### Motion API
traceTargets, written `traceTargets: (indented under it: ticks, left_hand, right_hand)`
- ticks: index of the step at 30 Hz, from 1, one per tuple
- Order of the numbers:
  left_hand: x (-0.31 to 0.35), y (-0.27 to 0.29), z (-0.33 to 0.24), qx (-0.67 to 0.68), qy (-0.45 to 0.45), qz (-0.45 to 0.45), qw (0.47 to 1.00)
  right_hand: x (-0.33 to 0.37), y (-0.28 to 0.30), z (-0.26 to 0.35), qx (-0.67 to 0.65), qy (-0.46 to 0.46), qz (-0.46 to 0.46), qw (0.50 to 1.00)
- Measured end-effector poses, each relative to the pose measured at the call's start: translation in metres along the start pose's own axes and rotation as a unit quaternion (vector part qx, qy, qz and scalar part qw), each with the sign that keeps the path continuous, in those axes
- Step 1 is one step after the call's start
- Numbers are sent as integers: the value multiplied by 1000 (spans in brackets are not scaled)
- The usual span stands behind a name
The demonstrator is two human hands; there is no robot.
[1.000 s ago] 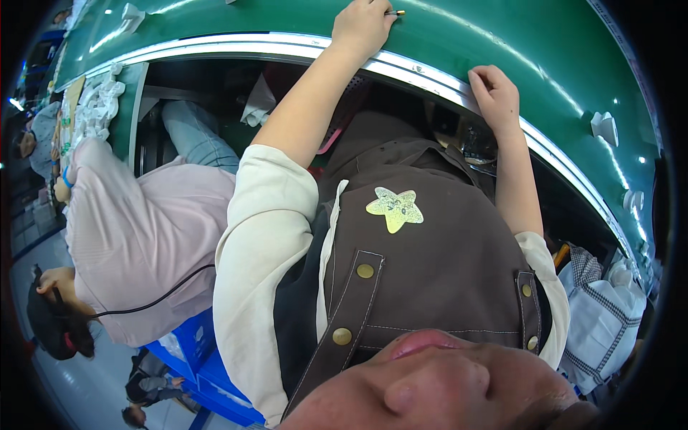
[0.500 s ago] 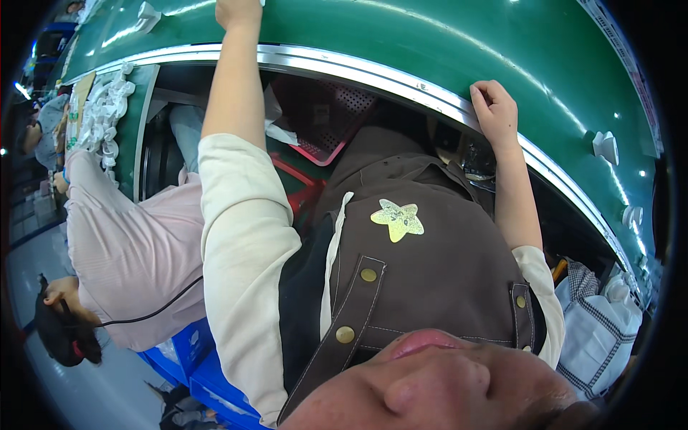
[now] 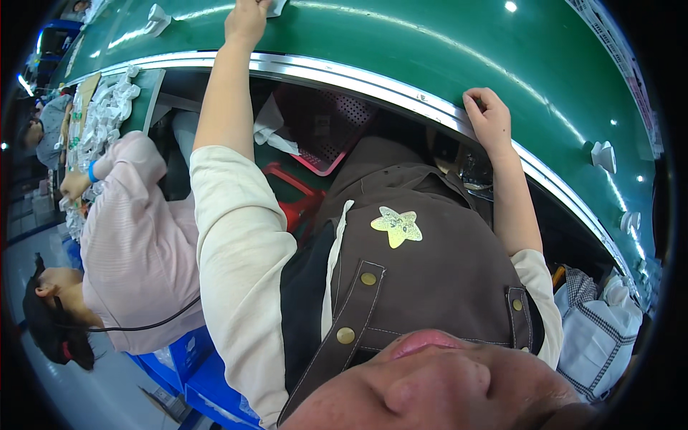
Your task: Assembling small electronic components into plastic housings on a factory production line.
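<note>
At the top edge of the view, my left hand [image 3: 246, 25] reaches over the green work surface [image 3: 401, 36]. Its fingers are closed on a small white plastic part [image 3: 275, 7], which the frame partly cuts off. My right hand [image 3: 489, 118] rests at the metal edge strip [image 3: 344, 74], loosely curled with the thumb bent toward the forefinger. Nothing shows in it. Farther right on the green surface stands another white part [image 3: 603, 157], and a further white piece [image 3: 631, 222] lies nearer to me. One more white part [image 3: 157, 20] sits at the far left.
Under the surface are a dark red perforated basket [image 3: 315, 154], a white cloth or paper [image 3: 269, 129] and a red stool [image 3: 290, 197]. A co-worker in pink [image 3: 143, 251] sits left by piled white parts [image 3: 107, 115]. Blue bins [image 3: 193, 365] and a white bag [image 3: 598, 330] flank me.
My left hand has come slightly lower in the view, so more of the white part shows. My right hand has barely shifted. The co-worker's arm has moved toward the piled parts.
</note>
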State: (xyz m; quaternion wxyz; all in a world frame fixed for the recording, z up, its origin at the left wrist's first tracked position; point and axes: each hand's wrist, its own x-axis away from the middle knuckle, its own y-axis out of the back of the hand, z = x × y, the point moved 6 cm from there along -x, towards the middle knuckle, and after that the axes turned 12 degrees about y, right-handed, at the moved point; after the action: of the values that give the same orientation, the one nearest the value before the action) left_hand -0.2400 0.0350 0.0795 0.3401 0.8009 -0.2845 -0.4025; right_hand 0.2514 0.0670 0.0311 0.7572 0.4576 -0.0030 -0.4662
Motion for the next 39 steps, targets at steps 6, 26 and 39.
traceTargets:
  ticks: [6,26,39]
  left_hand:
    - [43,-14,-73,3,-131,68,989]
    - [161,-55,-225,496,-33,86,864]
    - [192,-42,-239,512,-76,69,853]
  right_hand:
    - [-44,-59,19,-393,-217,95,888]
    - [-53,-66,5,-803,-180,53,566]
    - [-25,-30,12,-663,-122,0,739]
